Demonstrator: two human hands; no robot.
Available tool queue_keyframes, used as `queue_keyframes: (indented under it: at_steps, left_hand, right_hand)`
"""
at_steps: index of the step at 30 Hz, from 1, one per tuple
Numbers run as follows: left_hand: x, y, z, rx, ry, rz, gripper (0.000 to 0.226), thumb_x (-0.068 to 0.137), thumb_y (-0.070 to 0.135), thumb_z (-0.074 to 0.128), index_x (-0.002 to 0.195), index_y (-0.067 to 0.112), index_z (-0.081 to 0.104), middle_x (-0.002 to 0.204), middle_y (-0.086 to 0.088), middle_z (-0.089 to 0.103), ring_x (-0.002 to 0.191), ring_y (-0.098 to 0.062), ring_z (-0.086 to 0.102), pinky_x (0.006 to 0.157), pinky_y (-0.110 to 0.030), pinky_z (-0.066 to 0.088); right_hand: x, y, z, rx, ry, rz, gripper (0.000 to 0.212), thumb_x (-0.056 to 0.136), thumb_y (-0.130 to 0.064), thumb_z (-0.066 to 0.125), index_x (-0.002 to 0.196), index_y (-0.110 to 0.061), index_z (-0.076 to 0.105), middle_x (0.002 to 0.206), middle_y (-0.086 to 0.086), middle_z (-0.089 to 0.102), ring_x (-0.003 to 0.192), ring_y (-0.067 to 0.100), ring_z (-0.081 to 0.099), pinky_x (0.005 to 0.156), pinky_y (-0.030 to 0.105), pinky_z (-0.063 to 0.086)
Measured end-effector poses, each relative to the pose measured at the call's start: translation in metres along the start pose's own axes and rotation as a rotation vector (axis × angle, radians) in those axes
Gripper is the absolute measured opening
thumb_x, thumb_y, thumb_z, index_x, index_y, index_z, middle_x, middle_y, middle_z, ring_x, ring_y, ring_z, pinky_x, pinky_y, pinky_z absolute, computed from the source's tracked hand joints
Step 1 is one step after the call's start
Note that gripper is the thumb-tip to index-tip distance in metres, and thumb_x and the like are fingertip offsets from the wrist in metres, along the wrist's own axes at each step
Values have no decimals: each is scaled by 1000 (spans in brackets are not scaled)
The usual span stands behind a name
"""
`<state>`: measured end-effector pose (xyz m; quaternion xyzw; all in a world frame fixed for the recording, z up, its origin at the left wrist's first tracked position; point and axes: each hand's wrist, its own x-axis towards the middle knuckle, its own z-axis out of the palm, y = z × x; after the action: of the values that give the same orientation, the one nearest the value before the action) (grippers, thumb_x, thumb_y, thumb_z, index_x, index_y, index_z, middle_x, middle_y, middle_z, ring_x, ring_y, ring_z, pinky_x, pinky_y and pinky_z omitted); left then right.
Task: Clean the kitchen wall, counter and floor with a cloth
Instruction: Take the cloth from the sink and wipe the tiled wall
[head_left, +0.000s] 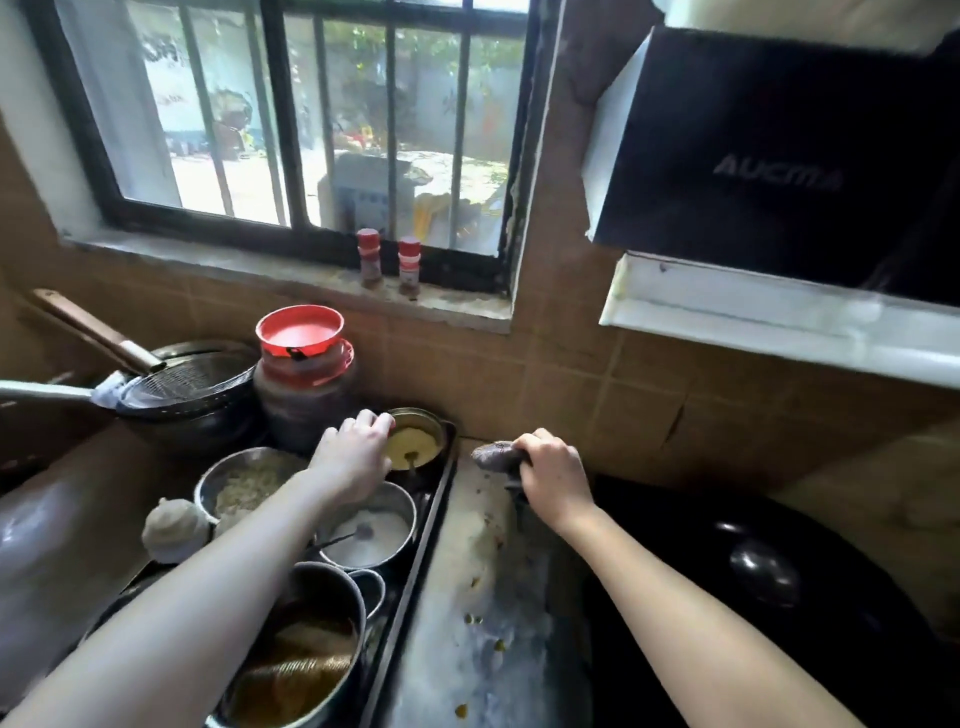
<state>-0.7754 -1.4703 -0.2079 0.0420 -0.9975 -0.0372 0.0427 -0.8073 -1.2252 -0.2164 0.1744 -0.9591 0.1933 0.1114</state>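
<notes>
Grimy counter (467, 597): right hand (553, 480) clenches one dark cloth (493, 453), long axis pointing left; left hand (358, 452) grips one yellow-powder bowl (438, 422). Two spice bottles (370, 257) behind.

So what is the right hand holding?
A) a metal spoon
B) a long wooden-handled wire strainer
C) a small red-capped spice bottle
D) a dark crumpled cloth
D: the right hand grips the dark crumpled cloth against the grey counter, while the left hand curls its fingers over the small steel bowl of yellow powder.
</notes>
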Motion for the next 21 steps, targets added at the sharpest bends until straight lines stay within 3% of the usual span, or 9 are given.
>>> queue_keyframes:
  at_steps: [12,21]
  left_hand:
    - [60,93,38,-21,-79,285,46,90,30,51,132,16,37,127,-9,43,119,-29,47,92,-41,40]
    - [37,169,23,-48,1,253,43,92,30,50,129,12,38,123,-10,44,114,-31,48,89,-42,40]
  right_hand:
    - [-28,88,-33,52,111,419,28,81,-1,50,101,-12,67,104,5,62,100,27,59,87,33,46]
    - [-58,142,-83,-33,68,348,28,86,-4,47,105,-14,66,105,5,60,98,28,58,87,39,47]
